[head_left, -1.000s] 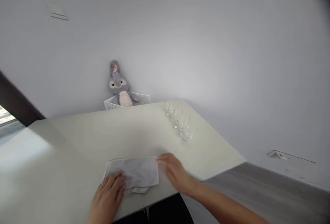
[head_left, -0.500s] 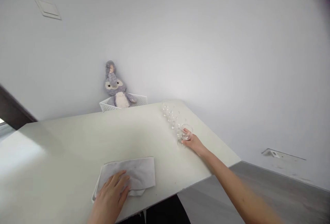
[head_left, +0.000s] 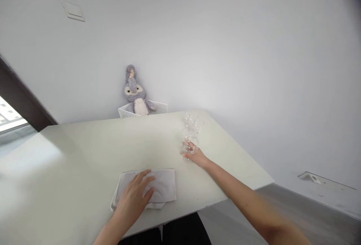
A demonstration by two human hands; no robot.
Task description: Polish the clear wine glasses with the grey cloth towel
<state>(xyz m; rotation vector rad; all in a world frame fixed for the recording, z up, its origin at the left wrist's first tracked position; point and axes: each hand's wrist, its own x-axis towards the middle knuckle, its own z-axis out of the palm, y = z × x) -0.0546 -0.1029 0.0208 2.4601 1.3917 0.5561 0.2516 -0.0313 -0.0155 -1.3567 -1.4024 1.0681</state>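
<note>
While right hand [head_left: 196,156] wraps fingers round clear glass [head_left: 193,142] on right half of table [head_left: 98,147], left hand [head_left: 134,196] is spread over folded cloth [head_left: 166,184] near front edge, gripping nothing. Other clear glasses [head_left: 194,122] crowd far side of held one; count hard to tell. Grey plush toy [head_left: 139,104] sits in white basket [head_left: 161,108] past far table edge, by wall [head_left: 239,57].

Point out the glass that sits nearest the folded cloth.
The frontmost glass, held in the right grip; the other glasses stand farther back on the table.
</note>
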